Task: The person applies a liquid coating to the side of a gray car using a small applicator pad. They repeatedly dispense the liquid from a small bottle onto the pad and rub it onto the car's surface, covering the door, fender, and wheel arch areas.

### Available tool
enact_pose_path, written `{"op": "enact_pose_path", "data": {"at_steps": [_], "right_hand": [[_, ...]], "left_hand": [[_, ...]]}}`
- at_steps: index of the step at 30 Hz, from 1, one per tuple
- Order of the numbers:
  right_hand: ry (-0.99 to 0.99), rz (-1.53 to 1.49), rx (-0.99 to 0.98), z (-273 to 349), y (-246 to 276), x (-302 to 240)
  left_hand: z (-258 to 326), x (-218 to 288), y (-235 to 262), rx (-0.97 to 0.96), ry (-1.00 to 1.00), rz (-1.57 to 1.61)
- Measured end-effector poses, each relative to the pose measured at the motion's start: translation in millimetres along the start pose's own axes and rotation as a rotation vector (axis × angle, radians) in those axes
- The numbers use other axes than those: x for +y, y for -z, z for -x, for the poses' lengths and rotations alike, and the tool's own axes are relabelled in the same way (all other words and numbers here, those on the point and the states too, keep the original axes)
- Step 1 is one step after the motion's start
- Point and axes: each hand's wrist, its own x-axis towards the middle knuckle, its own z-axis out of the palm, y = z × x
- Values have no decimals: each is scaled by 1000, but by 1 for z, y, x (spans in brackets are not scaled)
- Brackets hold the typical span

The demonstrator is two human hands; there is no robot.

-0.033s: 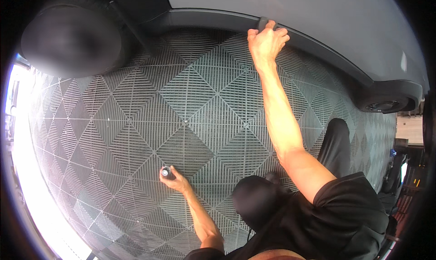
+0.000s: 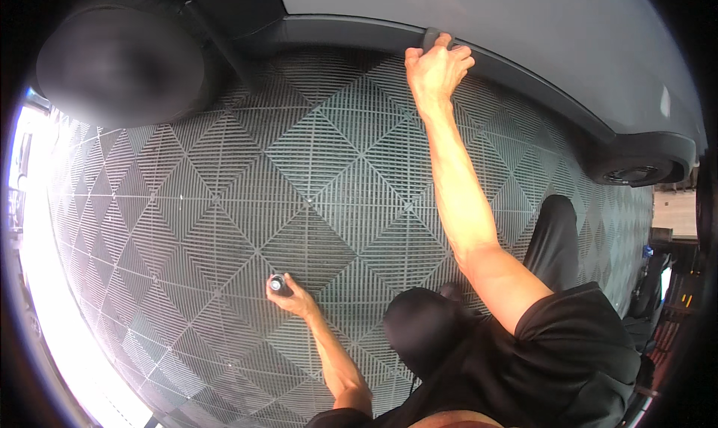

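Observation:
My right hand (image 2: 435, 78) reaches out to the lower side of a grey car (image 2: 523, 31). Its fingers grip a dark grey pad (image 2: 431, 38) and press it against the dark sill trim (image 2: 351, 31); part of the pad is hidden under the fingers. Nearer to me and further left, my left hand (image 2: 296, 302) is wrapped round a small dark bottle (image 2: 277, 283), seen from above with a pale round top. The left hand is held away from the car, over the floor.
A car wheel (image 2: 120, 65) stands at the far left and another wheel (image 2: 632, 172) at the right. Ribbed grey floor tiles (image 2: 329, 181) lie under me. My bent knees (image 2: 422, 331) are close below my right arm. Bright light enters along the left edge.
My right hand and the pad sit very slightly further left along the sill. The view has shifted a little; both hands keep their hold.

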Motion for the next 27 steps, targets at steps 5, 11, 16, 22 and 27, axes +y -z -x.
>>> {"op": "enact_pose_path", "data": {"at_steps": [5, 11, 16, 22, 27], "right_hand": [[74, -78, 18, 14, -22, -65], [-71, -198, -47, 30, -48, -143], [-22, -230, -41, 36, -55, -152], [-44, -134, -61, 34, -70, -207], [38, -314, -44, 44, -66, -197]], "left_hand": [[0, -3, 0, -15, -4, 34], [2, -2, 1, -43, 3, 6], [0, 2, 3, -53, 23, 22], [0, 5, 0, -65, 13, 20], [-1, 3, 3, -69, 47, -13]]}}
